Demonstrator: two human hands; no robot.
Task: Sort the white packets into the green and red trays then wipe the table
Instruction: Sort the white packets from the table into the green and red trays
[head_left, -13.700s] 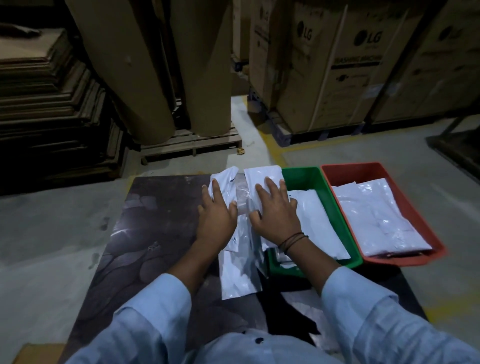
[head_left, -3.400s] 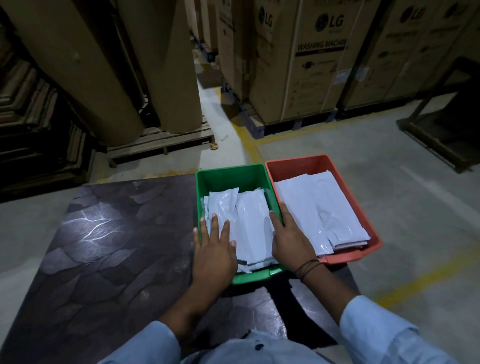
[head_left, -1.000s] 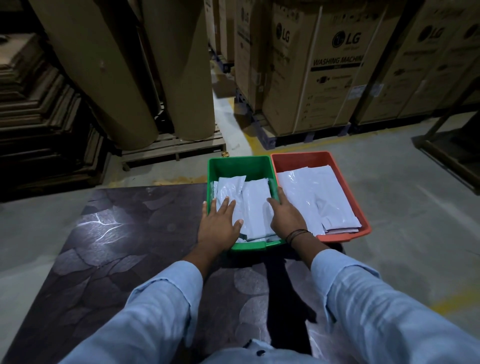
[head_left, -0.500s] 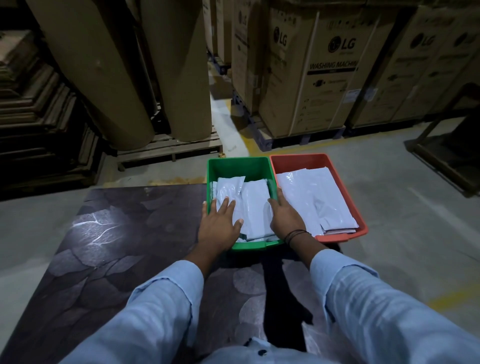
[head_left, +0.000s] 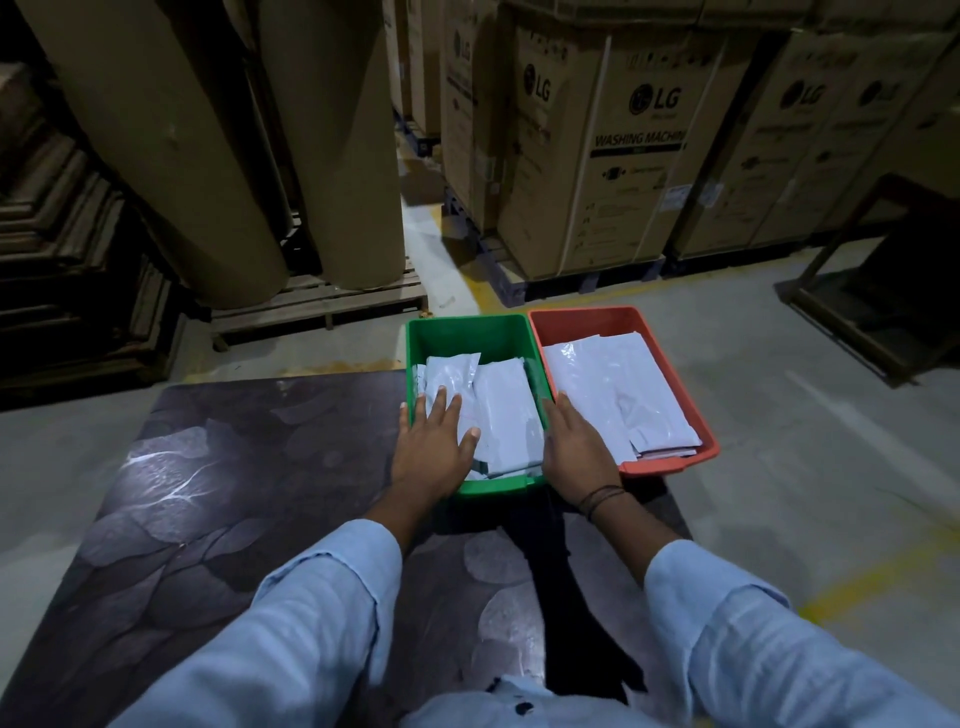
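Observation:
A green tray (head_left: 467, 332) and a red tray (head_left: 675, 462) stand side by side at the table's far right corner. White packets (head_left: 506, 415) fill the green tray, and more white packets (head_left: 618, 384) lie stacked in the red one. My left hand (head_left: 431, 452) lies flat over the green tray's left wall, its straight fingers resting on the packets inside. My right hand (head_left: 576, 452) lies at the green tray's right wall, between the two trays, fingers pointing forward. Neither hand holds anything.
The dark patterned table (head_left: 234, 493) spreads to the left of the trays. Beyond it stand large brown paper rolls (head_left: 208, 156) on a wooden pallet (head_left: 317, 301) and cardboard appliance boxes (head_left: 613, 156). Concrete floor (head_left: 805, 441) lies to the right.
Since 13.7 s ago the loose packets have gone from the table into the green tray. Over the last second both hands have stayed at the green tray, almost still.

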